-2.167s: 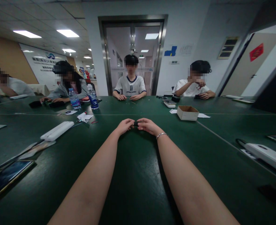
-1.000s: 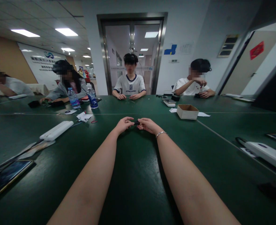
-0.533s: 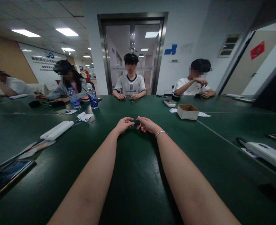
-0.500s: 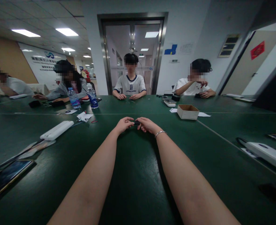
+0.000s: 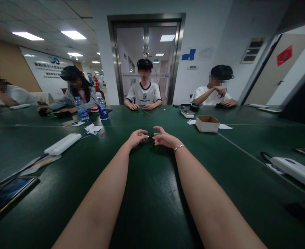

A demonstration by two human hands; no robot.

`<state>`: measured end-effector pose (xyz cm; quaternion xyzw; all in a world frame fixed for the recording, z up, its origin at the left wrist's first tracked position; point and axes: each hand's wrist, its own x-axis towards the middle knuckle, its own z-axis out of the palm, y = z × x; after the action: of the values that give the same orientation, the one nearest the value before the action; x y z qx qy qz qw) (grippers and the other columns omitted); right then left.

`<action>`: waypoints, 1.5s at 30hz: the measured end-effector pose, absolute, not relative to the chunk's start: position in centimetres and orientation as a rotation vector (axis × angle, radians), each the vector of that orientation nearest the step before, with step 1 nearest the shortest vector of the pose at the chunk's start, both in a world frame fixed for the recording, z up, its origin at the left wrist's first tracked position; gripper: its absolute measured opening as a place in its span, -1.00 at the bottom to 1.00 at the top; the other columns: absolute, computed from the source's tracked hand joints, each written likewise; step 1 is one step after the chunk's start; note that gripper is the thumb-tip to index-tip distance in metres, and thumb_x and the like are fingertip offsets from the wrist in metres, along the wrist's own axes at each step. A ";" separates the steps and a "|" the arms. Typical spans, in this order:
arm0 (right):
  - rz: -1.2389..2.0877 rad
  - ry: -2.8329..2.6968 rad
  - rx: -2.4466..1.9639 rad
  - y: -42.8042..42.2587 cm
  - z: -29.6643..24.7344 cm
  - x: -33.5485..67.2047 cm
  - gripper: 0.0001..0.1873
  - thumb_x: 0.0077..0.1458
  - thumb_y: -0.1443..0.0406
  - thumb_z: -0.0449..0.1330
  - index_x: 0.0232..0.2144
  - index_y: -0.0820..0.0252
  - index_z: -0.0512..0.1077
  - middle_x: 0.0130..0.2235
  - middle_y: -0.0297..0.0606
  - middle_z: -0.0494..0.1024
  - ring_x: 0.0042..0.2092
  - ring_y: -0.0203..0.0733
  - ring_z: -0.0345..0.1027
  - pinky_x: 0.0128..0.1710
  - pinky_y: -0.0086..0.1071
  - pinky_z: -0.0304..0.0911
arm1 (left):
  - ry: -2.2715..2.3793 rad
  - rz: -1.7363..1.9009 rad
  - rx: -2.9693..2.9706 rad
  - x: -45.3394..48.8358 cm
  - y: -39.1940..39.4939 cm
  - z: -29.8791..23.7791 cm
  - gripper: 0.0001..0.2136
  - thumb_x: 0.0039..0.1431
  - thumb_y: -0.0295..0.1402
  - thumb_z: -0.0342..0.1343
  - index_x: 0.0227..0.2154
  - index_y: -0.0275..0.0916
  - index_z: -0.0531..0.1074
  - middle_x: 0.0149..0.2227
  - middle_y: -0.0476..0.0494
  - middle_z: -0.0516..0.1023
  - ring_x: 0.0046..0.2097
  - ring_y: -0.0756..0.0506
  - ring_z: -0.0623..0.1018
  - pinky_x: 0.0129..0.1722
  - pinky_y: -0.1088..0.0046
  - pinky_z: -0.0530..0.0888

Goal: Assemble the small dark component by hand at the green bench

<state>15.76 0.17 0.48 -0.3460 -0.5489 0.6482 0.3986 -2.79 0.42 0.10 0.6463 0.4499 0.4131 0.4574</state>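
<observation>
A small dark object (image 5: pixel 150 136), too small to identify, is between my two hands over the green table (image 5: pixel 147 193). My left hand (image 5: pixel 136 138) is closed, pinching its left end between thumb and fingers; something light shows at that fingertip. My right hand (image 5: pixel 165 138), with a silver bracelet (image 5: pixel 180 147) at the wrist, has its fingers spread. One fingertip is at the object's right end, and another finger is lifted above it. Whether that fingertip touches or only nears the object, I cannot tell.
At left lie a white power strip (image 5: pixel 63 144) and a phone (image 5: pixel 9 195). Two bottles (image 5: pixel 102 108) stand beyond scraps of paper (image 5: pixel 93 129). An open box (image 5: pixel 207 124) is ahead right, another power strip (image 5: pixel 294 171) far right. Several people sit across the table.
My right hand has shifted slightly right and its fingers have spread, with one finger raised. My left hand stays in place with the small dark object.
</observation>
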 end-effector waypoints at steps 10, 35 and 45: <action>1.603 -1.391 -0.930 0.2 0.5 15.6 -0.45 -0.09 0.45 0.29 -0.13 0.05 0.10 -0.43 -0.51 0.36 -0.64 -0.47 0.24 -0.53 -0.41 0.42 | 1.101 1.025 1.569 -2.9 0.4 0.2 -0.69 -0.07 -0.45 0.14 -0.19 -0.34 0.38 -0.48 -0.05 0.46 -0.49 0.07 0.36 -0.51 0.57 0.23; 1.592 -1.327 -1.039 0.3 0.4 15.6 -0.86 0.15 0.30 0.12 -0.28 0.18 0.19 -0.57 -0.46 0.35 -0.69 -0.47 0.12 -0.58 -0.44 0.39 | 1.110 1.005 1.580 -2.8 0.6 0.1 -0.71 -0.07 -0.44 0.14 -0.21 -0.33 0.39 -0.49 -0.06 0.47 -0.50 0.06 0.37 -0.51 0.56 0.24; 1.622 -1.280 -0.997 0.3 0.4 15.7 -0.83 0.15 0.32 0.12 -0.24 0.17 0.17 -0.56 -0.46 0.36 -0.67 -0.46 0.20 -0.49 -0.35 0.45 | 1.103 1.013 1.581 -2.8 0.8 -0.1 -0.72 -0.06 -0.46 0.13 -0.22 -0.33 0.38 -0.51 -0.03 0.46 -0.51 0.07 0.37 -0.52 0.56 0.24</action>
<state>15.69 0.27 0.40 -0.3962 -0.5087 0.6444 0.4112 -2.77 0.84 -0.12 0.6435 0.4487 0.4121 0.4635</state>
